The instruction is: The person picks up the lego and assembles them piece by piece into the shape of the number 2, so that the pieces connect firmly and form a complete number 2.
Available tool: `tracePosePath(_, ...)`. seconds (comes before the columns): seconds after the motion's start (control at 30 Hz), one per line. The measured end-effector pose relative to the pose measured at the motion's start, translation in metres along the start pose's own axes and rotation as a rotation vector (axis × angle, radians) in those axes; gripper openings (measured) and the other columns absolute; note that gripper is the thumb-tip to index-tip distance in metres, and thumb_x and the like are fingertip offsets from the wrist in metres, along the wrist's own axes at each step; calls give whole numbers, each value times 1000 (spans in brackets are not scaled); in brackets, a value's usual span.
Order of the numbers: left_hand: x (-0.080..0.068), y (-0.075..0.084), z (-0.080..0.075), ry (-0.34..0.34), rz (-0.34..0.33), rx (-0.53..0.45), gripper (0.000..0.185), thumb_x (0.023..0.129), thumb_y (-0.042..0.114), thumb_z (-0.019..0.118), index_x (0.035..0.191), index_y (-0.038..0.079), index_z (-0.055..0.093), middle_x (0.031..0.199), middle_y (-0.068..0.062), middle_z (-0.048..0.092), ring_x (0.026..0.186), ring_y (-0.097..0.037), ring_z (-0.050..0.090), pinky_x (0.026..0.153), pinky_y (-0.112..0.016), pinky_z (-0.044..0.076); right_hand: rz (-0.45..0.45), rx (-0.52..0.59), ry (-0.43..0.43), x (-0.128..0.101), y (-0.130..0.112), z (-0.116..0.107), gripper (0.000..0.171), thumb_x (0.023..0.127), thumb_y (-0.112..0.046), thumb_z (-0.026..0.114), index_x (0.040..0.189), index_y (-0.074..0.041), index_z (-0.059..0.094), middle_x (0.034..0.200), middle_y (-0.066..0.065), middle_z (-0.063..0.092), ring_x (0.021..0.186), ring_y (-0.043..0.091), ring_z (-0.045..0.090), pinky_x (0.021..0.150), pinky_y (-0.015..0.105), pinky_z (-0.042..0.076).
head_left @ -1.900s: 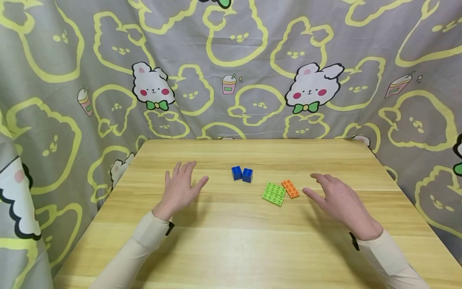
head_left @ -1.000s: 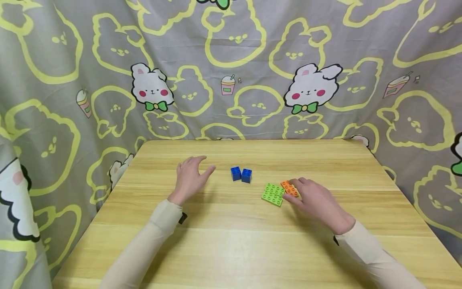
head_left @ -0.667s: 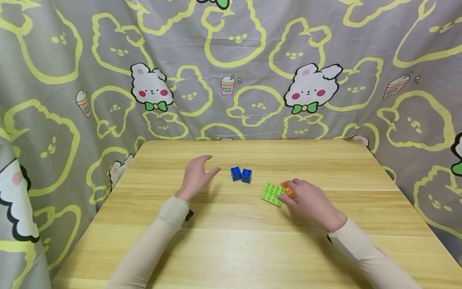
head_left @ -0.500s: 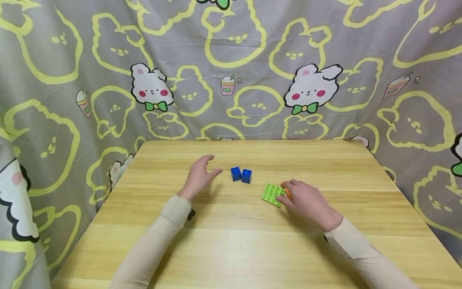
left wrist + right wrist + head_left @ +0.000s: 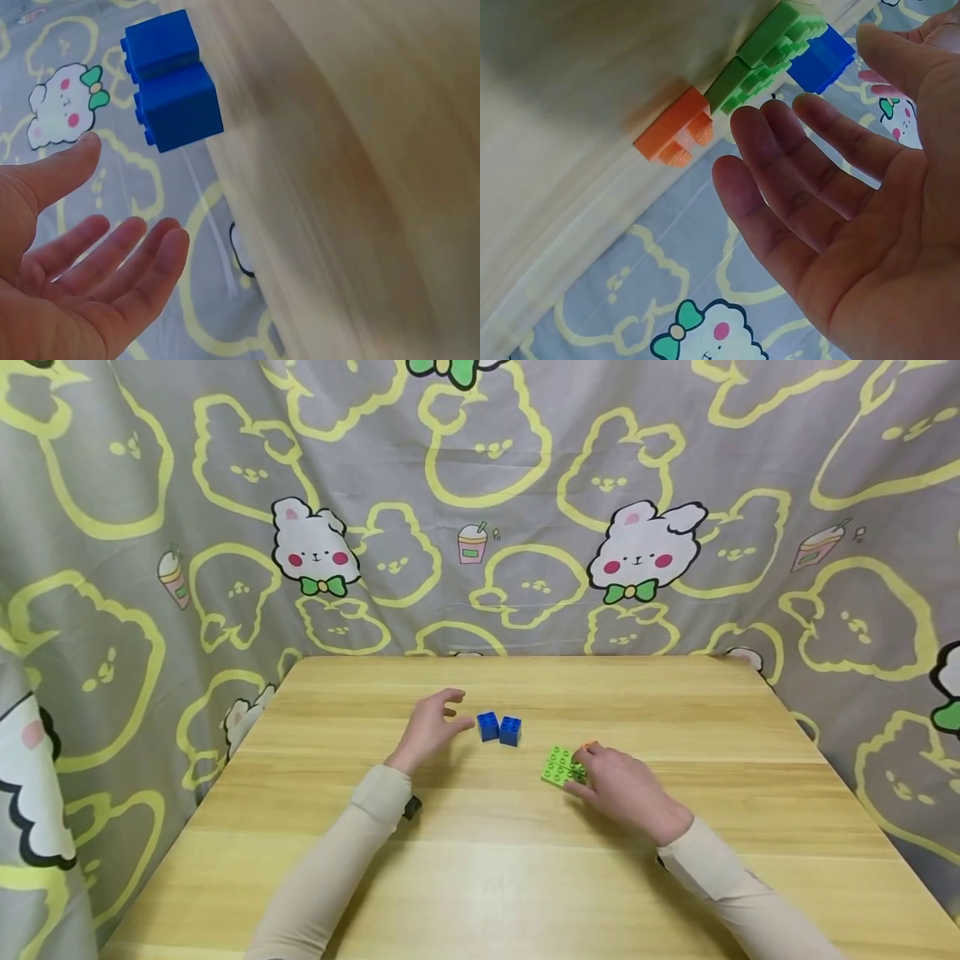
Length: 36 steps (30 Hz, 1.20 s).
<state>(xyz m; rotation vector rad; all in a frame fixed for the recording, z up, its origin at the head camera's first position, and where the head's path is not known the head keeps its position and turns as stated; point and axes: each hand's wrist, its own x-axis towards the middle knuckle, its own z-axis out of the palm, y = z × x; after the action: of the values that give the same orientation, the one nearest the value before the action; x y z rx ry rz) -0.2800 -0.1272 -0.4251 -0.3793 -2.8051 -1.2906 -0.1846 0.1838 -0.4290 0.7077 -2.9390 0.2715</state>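
Head view: a pale wooden table [image 5: 495, 860] with lengthwise grain, its far and side edges hung round by a grey curtain [image 5: 135, 502] printed with yellow rabbit outlines, white rabbits with green bow ties and small drink cups; no readable writing, brand or label on the curtain, the table or the bricks.

On the table, near its middle, two blue bricks [image 5: 498, 727] stand side by side and touching; nearer and to the right lies a flat green plate [image 5: 558, 765], studs up; an orange plate [image 5: 588, 747] lies just beside it, mostly hidden by the right hand — only a sliver shows in the head view.

The left hand [image 5: 433, 727] is just left of the blue bricks with fingers loosely spread and holding nothing; the left wrist view shows the palm open and the fingers apart from the bricks, though the thumb tip is close; contact cannot be confirmed.

The right hand [image 5: 618, 783] rests over the orange plate and against the green plate's right edge; in the right wrist view the fingers [image 5: 780, 180] are straight and spread, near the orange plate [image 5: 676, 129] but gripping nothing — that view is blurred; both sleeves are cream.
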Motion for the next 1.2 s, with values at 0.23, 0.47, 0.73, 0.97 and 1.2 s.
tracePosePath(0.23, -1, 3, 9, -4, -22, 7, 49, 93, 22, 77, 136, 3, 62, 135, -13, 65, 110, -33, 70, 88, -44, 60, -21, -9, 38, 0, 0, 8, 34, 91, -36, 78, 104, -5, 69, 89, 3, 62, 68, 13, 51, 58, 32, 50)
tracePosePath(0.47, 1, 4, 16, -29, -24, 42, 48, 94, 21, 77, 135, 1, 63, 135, -16, 65, 109, -33, 70, 87, -44, 60, -33, -20, 47, 1, 1, 10, 32, 90, -35, 79, 101, -6, 69, 86, 0, 59, 69, 13, 49, 57, 30, 47)
tracePosePath(0.73, 0, 8, 20, -83, -46, 37, 47, 94, 19, 77, 135, 1, 62, 135, -17, 64, 109, -32, 71, 89, -43, 59, -35, -23, 37, 2, 2, 10, 29, 89, -32, 81, 98, -7, 69, 86, 0, 56, 69, 12, 47, 57, 30, 47)
tracePosePath(0.97, -1, 7, 23, -123, -45, 88, 39, 94, 19, 76, 129, 6, 66, 130, -19, 67, 106, -32, 71, 90, -45, 58, -41, -39, 25, 0, 1, 14, 27, 89, -30, 81, 99, -7, 70, 87, 1, 56, 69, 12, 49, 58, 31, 49)
tracePosePath(1.2, 1, 9, 24, -138, -45, 108, 37, 96, 18, 74, 130, 5, 65, 125, -20, 68, 108, -33, 69, 93, -46, 56, -32, -49, 32, 1, 1, 16, 26, 89, -28, 81, 96, -5, 71, 89, 3, 61, 70, 13, 52, 60, 33, 52)
